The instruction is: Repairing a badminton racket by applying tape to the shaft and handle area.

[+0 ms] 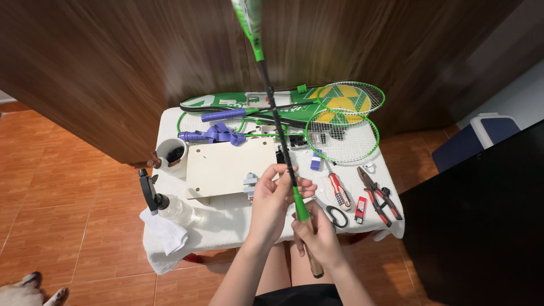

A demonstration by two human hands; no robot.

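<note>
Hands (294,212) grip racket (283,153) above table's near edge (226,241), floor open leftward.

Even, fairly bright indoor light falls from above, leaving only soft, short shadows under the tools on the white-covered bench (226,224). The wide lens bends the floor tiles (62,192) and wooden panels (113,62) at the edges. The racket shaft (266,73) near the top edge is slightly blurred.

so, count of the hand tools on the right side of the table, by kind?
Red-handled pliers: 2
Red-and-white-handled screwdriver: 1
Black-handled scissors: 1
Small red rectangular lighter-like item: 1
Total: 5
The green-and-black racket shaft held in the left hand and right hand is not counted.
</note>
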